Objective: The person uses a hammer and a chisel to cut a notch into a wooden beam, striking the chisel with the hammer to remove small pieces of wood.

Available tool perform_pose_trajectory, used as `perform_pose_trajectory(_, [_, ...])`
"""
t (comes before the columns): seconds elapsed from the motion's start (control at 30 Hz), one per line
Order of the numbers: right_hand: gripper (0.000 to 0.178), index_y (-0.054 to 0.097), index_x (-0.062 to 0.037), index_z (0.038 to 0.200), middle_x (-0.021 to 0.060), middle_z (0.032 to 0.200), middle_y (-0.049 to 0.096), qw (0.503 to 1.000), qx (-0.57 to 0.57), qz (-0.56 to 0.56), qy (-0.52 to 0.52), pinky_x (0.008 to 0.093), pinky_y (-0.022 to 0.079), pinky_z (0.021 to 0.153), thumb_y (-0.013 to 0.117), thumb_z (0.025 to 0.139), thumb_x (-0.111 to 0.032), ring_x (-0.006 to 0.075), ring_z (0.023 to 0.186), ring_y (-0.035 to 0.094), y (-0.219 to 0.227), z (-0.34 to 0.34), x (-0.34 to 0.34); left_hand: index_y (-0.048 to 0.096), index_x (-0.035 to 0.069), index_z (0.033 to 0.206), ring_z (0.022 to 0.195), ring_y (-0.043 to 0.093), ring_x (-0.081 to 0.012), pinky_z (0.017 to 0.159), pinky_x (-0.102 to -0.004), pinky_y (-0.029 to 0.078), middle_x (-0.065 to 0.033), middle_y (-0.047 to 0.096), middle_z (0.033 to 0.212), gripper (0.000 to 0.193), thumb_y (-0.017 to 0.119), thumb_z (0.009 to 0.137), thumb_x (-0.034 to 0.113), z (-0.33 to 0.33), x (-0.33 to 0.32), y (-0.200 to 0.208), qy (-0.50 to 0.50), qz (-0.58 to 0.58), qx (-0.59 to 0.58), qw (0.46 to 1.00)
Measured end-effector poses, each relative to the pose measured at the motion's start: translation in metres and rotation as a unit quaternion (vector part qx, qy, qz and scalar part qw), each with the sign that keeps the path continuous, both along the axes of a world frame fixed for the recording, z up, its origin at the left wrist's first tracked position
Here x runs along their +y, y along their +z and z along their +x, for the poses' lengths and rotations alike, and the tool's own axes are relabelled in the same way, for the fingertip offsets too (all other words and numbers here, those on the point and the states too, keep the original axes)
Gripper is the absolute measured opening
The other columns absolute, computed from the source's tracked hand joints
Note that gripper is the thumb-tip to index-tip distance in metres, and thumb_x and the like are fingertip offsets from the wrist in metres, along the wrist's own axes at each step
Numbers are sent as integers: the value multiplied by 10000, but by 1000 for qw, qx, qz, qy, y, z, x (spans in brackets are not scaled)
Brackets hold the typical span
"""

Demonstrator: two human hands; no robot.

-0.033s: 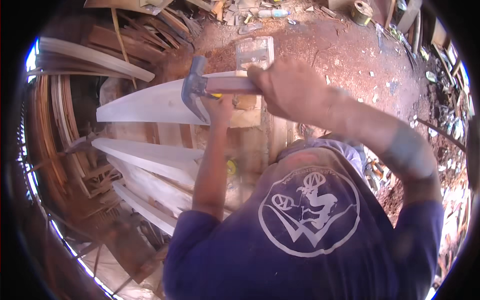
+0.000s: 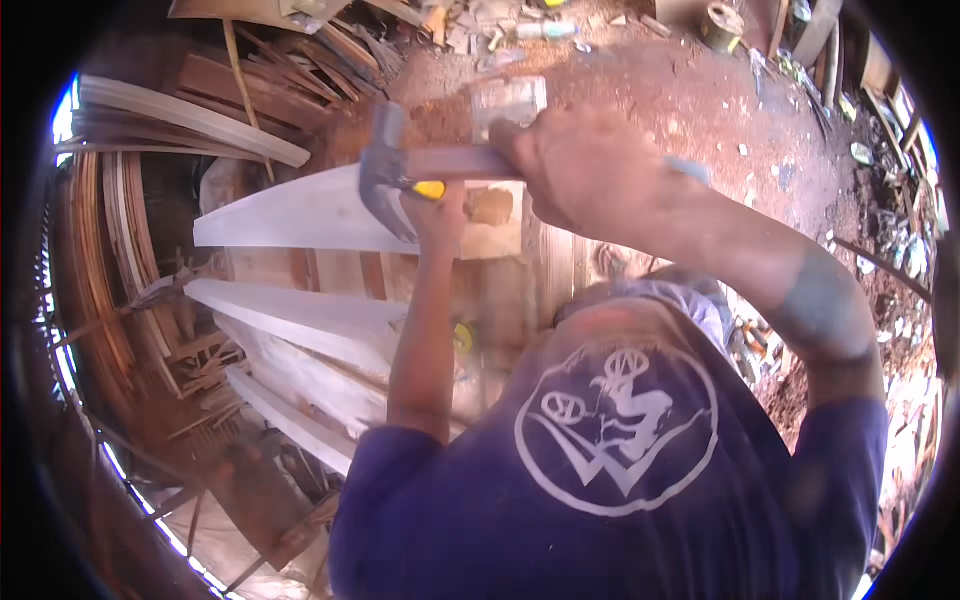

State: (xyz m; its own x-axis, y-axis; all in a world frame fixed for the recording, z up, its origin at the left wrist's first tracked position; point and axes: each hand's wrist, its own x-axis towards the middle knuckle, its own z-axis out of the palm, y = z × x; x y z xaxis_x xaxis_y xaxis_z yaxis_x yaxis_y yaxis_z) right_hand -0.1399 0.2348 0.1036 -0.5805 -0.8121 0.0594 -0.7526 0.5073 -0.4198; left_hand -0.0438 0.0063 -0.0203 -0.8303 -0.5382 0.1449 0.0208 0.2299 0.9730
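My right hand (image 2: pixel 590 165) is wrapped round the handle of a claw hammer (image 2: pixel 450 163), slightly blurred. The hammer's dark metal head is over my left hand (image 2: pixel 440 215) and partly hides it. A yellow-ended piece (image 2: pixel 429 189), perhaps a tool handle, shows at the top of my left hand, whose fingers are closed around it. What lies below that piece is hidden. Under my left hand is a pale, tapered wooden board (image 2: pixel 300 208), beside a light wooden block (image 2: pixel 492 240) with a brown patch.
More pale tapered boards (image 2: pixel 300 310) lie nearer on the left, with a yellow round object (image 2: pixel 462 337) beside them. Timber planks (image 2: pixel 190 115) are stacked at far left. Wood scraps litter the reddish floor (image 2: pixel 640 90), and a tin can (image 2: pixel 722 25) stands at the back.
The hammer head has shifted slightly left, and more of the yellow piece shows beneath it. A bluish part now appears behind my right wrist. My left hand has hardly moved.
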Motion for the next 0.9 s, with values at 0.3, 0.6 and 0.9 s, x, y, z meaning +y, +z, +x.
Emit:
perform_pose_trajectory(0.3, [191,546,0,1057,200,764,658,995,-81,47,13,480,564,632,567,871,-41,400,679,675,3,12,5,557,46,735,576,503,-67,522,-264,409,4,577,673,186,689,864,20,-7,-3,-7,-37,-134,44,989])
perform_pose_trajectory(0.6, [163,571,18,983,168,710,643,947,-198,-192,-166,455,506,627,607,852,-73,317,646,660,-28,3,53,493,58,687,554,501,-97,530,-283,410,-24,542,620,278,672,898,33,-5,1,2,-23,-23,-67,997])
perform_pose_trajectory(0.9, [247,615,22,943,106,692,587,885,-330,-143,-296,391,455,627,660,828,-192,194,653,575,-51,5,57,573,33,713,531,535,-81,492,-282,413,-6,581,612,231,726,875,95,-17,5,6,26,-81,-69,994])
